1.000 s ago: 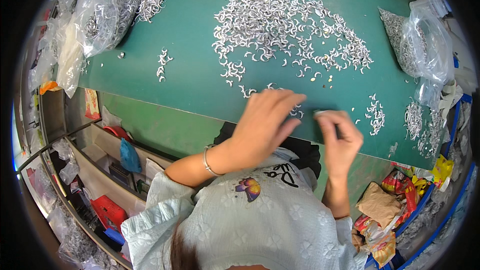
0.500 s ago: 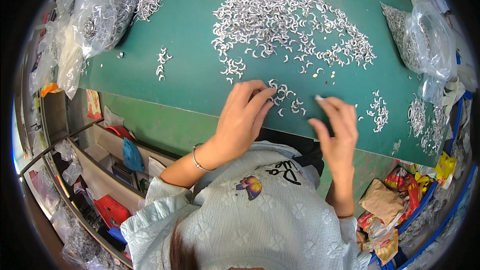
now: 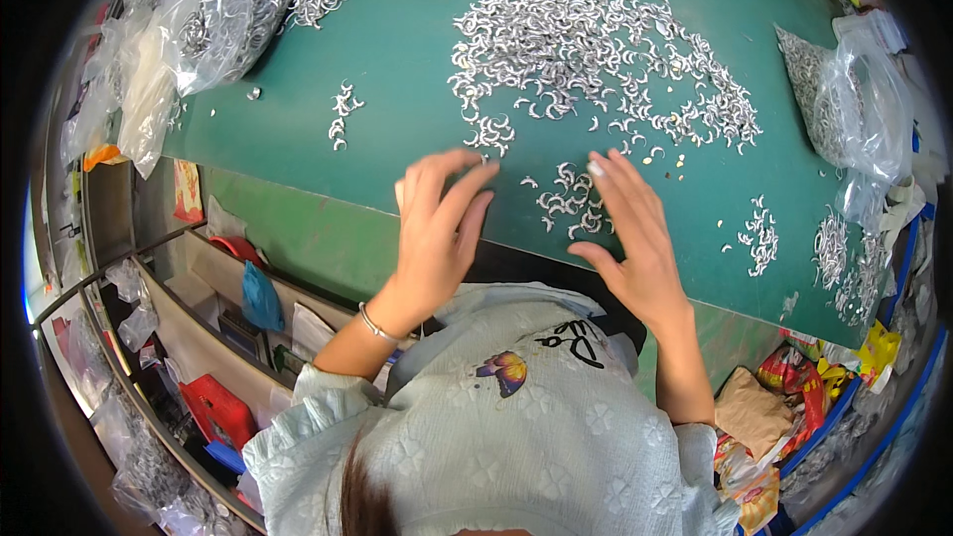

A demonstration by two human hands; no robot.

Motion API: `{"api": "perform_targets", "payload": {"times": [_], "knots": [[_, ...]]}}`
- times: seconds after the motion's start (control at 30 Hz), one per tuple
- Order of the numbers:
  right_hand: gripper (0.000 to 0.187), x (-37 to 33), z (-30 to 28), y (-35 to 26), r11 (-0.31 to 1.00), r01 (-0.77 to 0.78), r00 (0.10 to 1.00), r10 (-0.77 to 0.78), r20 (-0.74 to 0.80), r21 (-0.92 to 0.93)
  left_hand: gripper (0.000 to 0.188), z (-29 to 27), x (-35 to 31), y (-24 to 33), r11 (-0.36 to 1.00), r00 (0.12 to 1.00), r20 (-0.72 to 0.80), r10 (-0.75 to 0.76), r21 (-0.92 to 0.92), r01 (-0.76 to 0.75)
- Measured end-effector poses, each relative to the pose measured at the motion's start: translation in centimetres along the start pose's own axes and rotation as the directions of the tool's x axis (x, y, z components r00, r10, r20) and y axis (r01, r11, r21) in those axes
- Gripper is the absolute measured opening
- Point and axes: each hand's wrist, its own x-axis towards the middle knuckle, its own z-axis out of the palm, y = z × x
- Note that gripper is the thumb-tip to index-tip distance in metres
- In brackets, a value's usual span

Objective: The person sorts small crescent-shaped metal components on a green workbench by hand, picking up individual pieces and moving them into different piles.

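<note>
My left hand lies flat near the front edge of the green table, fingers spread, holding nothing I can see. My right hand is flat too, fingers apart, just right of a small cluster of silver curved metal pieces. That cluster sits between both hands. Beyond it spreads a big heap of the same silver pieces across the table's middle.
A small group of pieces lies to the left, and others to the right. Clear plastic bags of pieces sit at the far left and right. Shelves with a red box stand below left; wrappers lie lower right.
Both hands have slid forward from the table's front edge and spread flat. A small cluster of pieces now lies between them.
</note>
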Motion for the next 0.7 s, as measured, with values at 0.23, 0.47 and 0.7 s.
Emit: {"api": "perform_targets", "payload": {"times": [0.23, 0.47, 0.7], "knots": [[0.061, 0.3, 0.9, -0.2, 0.979, -0.082, 0.996, 0.085, -0.005, 0.185, 0.058, 0.7, 5.9, -4.1, 0.927, 0.951, 0.164, 0.262, 0.231, -0.295], [0.061, 0.1, 0.4, 0.2, 0.996, -0.070, 0.994, 0.074, -0.083, 0.046, 0.051, 1.3, 8.6, -3.4, 0.905, 0.916, 0.126, 0.382, 0.152, -0.398], [0.077, 0.0, 1.0, -0.9, 0.980, -0.052, 0.991, 0.075, 0.113, -0.190, 0.025, 1.3, 2.9, -1.9, 0.955, 0.938, 0.181, 0.296, -0.065, -0.289]]}}
